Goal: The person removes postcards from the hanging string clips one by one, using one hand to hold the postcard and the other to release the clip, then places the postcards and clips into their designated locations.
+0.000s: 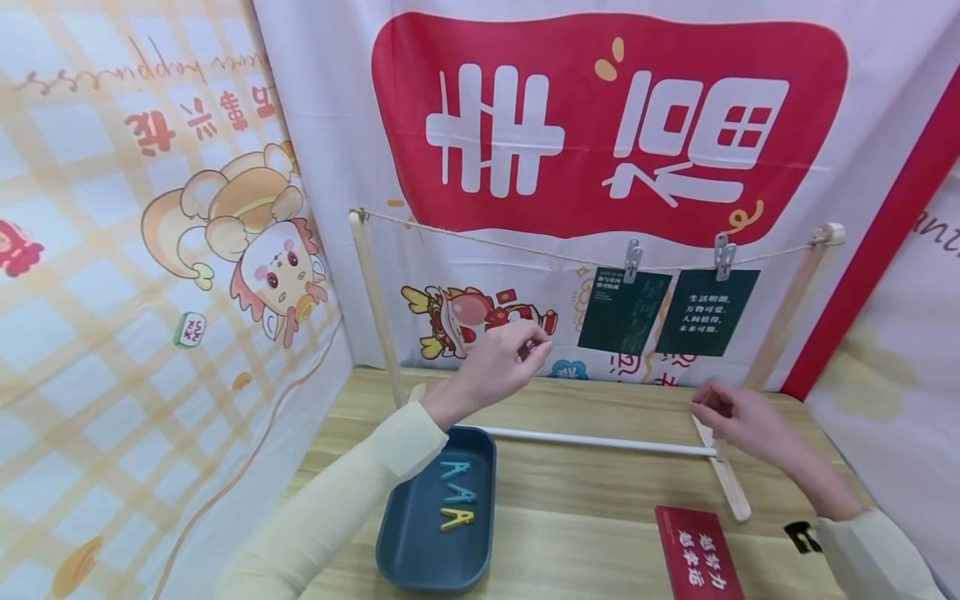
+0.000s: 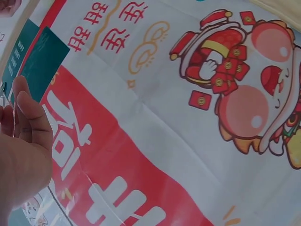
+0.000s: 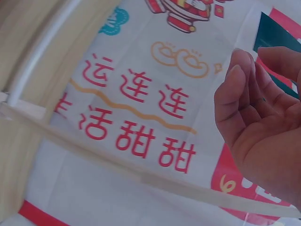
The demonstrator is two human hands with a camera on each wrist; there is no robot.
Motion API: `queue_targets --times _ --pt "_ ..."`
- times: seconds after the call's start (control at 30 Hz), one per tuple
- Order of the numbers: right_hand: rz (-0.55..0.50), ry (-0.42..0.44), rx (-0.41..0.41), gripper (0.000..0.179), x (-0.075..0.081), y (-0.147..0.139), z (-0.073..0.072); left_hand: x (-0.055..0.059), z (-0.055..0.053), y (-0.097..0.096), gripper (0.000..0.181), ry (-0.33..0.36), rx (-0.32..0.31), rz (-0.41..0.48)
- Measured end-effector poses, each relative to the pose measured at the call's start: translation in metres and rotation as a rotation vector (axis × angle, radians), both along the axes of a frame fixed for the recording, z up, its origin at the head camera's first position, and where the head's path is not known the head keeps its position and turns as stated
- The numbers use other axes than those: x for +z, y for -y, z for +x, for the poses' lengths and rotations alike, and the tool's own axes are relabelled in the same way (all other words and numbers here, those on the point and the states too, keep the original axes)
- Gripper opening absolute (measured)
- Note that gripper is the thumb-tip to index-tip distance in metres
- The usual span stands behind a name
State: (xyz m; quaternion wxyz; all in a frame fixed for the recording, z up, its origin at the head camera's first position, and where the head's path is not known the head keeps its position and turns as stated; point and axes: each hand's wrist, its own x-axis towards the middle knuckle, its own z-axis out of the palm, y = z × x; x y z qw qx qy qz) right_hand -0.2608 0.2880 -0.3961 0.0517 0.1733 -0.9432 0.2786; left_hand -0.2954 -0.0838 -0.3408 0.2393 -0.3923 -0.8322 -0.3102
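Observation:
My left hand hovers in front of the cord, its fingers loosely bent and nothing in them. My right hand is raised near the right post, fingers also loosely bent; the right wrist view shows this hand empty. Two dark green cards with white print hang from the cord: a left card under one grey clothespin, and a right card under another clothespin. In the left wrist view the left hand overlaps a green card in sight line; contact cannot be told.
A blue-grey tray at front left holds two blue clothespins and a yellow clothespin. A red card lies on the wooden table. The wooden frame has a left post, right post and white bottom rod.

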Motion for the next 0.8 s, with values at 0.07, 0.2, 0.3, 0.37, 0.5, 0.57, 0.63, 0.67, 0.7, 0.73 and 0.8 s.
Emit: queue_targets --times 0.07,0.2,0.3,0.37,0.5,0.57,0.63,0.67,0.7,0.73,0.8 --pt "-0.011 0.003 0.007 0.017 0.005 0.002 -0.003 0.004 -0.002 -0.004 0.013 -0.010 -0.019 0.002" --pt "-0.037 0.006 0.009 0.020 0.012 0.007 -0.009 0.013 -0.007 -0.010 0.014 -0.020 -0.051 0.004" --pt "-0.066 0.010 0.005 0.025 0.016 0.012 -0.014 0.023 -0.012 -0.014 0.013 -0.023 -0.067 0.017" --pt "-0.084 0.025 0.001 0.027 0.018 0.016 -0.017 0.031 -0.014 -0.017 0.014 -0.019 -0.073 0.035" --pt "-0.109 0.034 0.005 0.031 0.022 0.022 -0.023 0.044 -0.013 -0.028 0.019 -0.004 -0.091 0.063" --pt "-0.117 0.031 0.007 0.032 0.024 0.026 -0.026 0.048 -0.012 -0.034 0.022 0.004 -0.095 0.062" --pt "-0.125 0.031 0.004 0.034 0.025 0.029 -0.029 0.052 -0.011 -0.040 0.025 0.010 -0.090 0.057" --pt "-0.131 0.034 -0.002 0.034 0.025 0.031 -0.031 0.054 -0.010 -0.042 0.026 0.013 -0.087 0.057" --pt "-0.132 0.036 -0.003 0.035 0.026 0.032 -0.032 0.056 -0.010 -0.045 0.027 0.015 -0.081 0.057" --pt "-0.133 0.037 -0.008 0.036 0.026 0.033 -0.033 0.058 -0.010 -0.048 0.027 0.013 -0.069 0.058" --pt "-0.136 0.034 -0.013 0.036 0.027 0.035 -0.035 0.063 -0.011 -0.053 0.028 0.007 -0.049 0.058"
